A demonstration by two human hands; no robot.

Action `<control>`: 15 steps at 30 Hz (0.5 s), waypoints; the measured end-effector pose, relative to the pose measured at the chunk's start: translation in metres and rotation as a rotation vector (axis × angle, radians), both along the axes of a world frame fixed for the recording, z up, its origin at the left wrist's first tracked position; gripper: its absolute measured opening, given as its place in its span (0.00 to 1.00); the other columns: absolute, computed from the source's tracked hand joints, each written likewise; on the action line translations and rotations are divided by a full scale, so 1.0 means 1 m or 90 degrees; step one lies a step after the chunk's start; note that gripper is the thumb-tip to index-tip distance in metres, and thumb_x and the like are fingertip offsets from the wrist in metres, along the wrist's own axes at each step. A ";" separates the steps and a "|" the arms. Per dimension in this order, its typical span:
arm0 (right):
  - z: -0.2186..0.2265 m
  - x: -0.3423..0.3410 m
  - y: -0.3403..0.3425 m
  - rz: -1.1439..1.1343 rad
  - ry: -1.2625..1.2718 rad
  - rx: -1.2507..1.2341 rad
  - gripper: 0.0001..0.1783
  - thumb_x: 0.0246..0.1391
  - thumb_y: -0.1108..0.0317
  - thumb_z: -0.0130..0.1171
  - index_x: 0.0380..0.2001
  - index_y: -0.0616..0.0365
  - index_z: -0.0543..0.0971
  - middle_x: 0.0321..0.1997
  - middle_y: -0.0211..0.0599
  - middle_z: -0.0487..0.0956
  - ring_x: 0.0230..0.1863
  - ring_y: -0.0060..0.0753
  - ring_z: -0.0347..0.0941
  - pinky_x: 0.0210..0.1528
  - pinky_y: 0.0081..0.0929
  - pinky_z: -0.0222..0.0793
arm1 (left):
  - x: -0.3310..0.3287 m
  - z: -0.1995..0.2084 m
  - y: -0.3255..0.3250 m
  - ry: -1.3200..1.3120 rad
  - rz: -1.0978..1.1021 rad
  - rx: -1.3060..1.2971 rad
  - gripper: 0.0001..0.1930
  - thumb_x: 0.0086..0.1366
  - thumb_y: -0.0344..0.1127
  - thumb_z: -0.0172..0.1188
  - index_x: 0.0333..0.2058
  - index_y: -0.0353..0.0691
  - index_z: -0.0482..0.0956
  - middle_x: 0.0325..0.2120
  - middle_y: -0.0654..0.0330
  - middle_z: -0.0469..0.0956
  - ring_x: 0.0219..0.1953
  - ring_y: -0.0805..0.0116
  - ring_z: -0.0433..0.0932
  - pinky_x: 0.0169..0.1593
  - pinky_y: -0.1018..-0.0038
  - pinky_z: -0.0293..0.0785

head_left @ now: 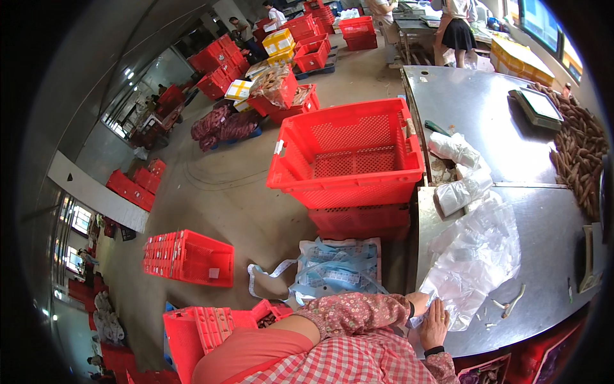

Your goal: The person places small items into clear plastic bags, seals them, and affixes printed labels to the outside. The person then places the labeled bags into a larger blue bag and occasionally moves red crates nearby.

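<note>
A pile of thin clear plastic bags (480,246) lies spread over the near part of the metal table (543,256). At the pile's near left corner, by the table edge, are both of my hands. My right hand (436,326) rests flat on the plastic with its fingers stretched out. Just beyond it is my left hand (418,303), touching the same corner; its fingers are mostly hidden by the plastic and the right hand. Rolled bundles of clear bags (457,192) lie farther up the table. Short pale scraps (513,301) are scattered to the right of the pile.
An unfilled red crate (352,182) stands on another crate left of the table. Below lies a sack with blue straps (336,265). A scale (537,105) sits beside heaped brown roots (579,137). Stacked red crates (188,256) stand on the floor; people work far off.
</note>
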State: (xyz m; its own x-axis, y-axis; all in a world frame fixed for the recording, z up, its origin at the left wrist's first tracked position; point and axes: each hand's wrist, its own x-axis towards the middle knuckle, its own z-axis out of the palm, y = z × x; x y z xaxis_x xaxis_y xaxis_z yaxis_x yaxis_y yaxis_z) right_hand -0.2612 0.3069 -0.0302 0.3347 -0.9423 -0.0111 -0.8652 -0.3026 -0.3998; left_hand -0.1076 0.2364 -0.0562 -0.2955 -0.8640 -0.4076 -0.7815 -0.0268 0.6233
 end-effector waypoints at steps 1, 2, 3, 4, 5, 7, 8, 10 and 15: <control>-0.001 0.000 0.000 0.001 -0.003 0.009 0.31 0.58 0.69 0.50 0.66 0.64 0.65 0.73 0.45 0.63 0.75 0.45 0.54 0.74 0.50 0.44 | 0.000 0.000 -0.002 -0.008 -0.013 0.037 0.15 0.57 0.37 0.62 0.38 0.32 0.80 0.36 0.40 0.82 0.42 0.43 0.81 0.46 0.53 0.77; -0.002 0.000 0.000 0.002 -0.004 0.012 0.32 0.58 0.69 0.50 0.66 0.64 0.64 0.73 0.45 0.63 0.75 0.45 0.53 0.74 0.50 0.44 | -0.001 0.000 -0.002 -0.002 -0.025 0.027 0.14 0.56 0.37 0.63 0.38 0.32 0.81 0.35 0.40 0.82 0.42 0.43 0.81 0.47 0.54 0.77; -0.003 0.000 0.000 -0.002 -0.005 0.004 0.32 0.58 0.69 0.50 0.66 0.64 0.64 0.73 0.45 0.62 0.75 0.45 0.53 0.74 0.50 0.44 | -0.003 -0.001 -0.003 0.002 -0.036 0.024 0.14 0.56 0.37 0.63 0.37 0.32 0.81 0.35 0.41 0.82 0.42 0.43 0.81 0.47 0.54 0.77; -0.003 -0.001 0.000 0.004 -0.006 0.011 0.32 0.57 0.68 0.50 0.66 0.64 0.64 0.73 0.45 0.62 0.76 0.45 0.52 0.74 0.50 0.44 | -0.006 -0.001 -0.002 -0.005 -0.034 0.021 0.14 0.55 0.37 0.63 0.36 0.32 0.82 0.34 0.41 0.82 0.42 0.43 0.81 0.47 0.54 0.77; -0.004 -0.001 0.000 0.005 -0.006 0.009 0.33 0.56 0.68 0.50 0.66 0.64 0.64 0.74 0.45 0.62 0.76 0.46 0.52 0.74 0.51 0.44 | -0.009 -0.001 -0.001 -0.027 -0.024 0.063 0.13 0.52 0.35 0.64 0.34 0.32 0.83 0.34 0.41 0.82 0.41 0.43 0.81 0.48 0.55 0.77; -0.004 -0.003 0.000 0.015 0.001 0.002 0.34 0.54 0.69 0.52 0.66 0.64 0.64 0.74 0.45 0.61 0.76 0.46 0.52 0.74 0.51 0.45 | -0.013 0.001 0.003 0.048 -0.135 0.025 0.13 0.51 0.35 0.63 0.33 0.32 0.82 0.33 0.41 0.82 0.40 0.42 0.81 0.47 0.56 0.77; -0.004 -0.005 0.000 0.024 0.007 -0.002 0.35 0.52 0.70 0.53 0.66 0.64 0.65 0.74 0.45 0.61 0.76 0.47 0.52 0.74 0.51 0.45 | -0.013 0.002 0.005 0.080 -0.191 0.021 0.13 0.50 0.34 0.63 0.32 0.31 0.82 0.33 0.40 0.82 0.40 0.42 0.81 0.47 0.56 0.77; -0.001 -0.010 -0.001 -0.005 -0.056 0.022 0.37 0.49 0.73 0.56 0.65 0.63 0.66 0.74 0.46 0.60 0.75 0.47 0.53 0.73 0.50 0.46 | -0.011 0.007 0.005 0.204 -0.229 0.113 0.11 0.47 0.35 0.64 0.28 0.34 0.79 0.27 0.43 0.80 0.35 0.42 0.80 0.41 0.55 0.75; 0.000 -0.032 -0.011 -0.117 -0.102 -0.081 0.32 0.42 0.74 0.63 0.56 0.58 0.74 0.63 0.47 0.71 0.64 0.53 0.65 0.67 0.52 0.55 | 0.006 0.025 -0.010 0.314 -0.338 0.018 0.13 0.44 0.36 0.68 0.30 0.38 0.82 0.28 0.53 0.83 0.36 0.50 0.81 0.41 0.61 0.75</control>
State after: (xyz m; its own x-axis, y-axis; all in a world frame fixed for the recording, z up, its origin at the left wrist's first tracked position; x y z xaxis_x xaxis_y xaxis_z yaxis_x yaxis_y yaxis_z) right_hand -0.2927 0.2956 -0.0302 0.1455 -0.9777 0.1511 -0.8388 -0.2029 -0.5052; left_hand -0.1014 0.2264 -0.0315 -0.8279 -0.5437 -0.1377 -0.3208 0.2576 0.9114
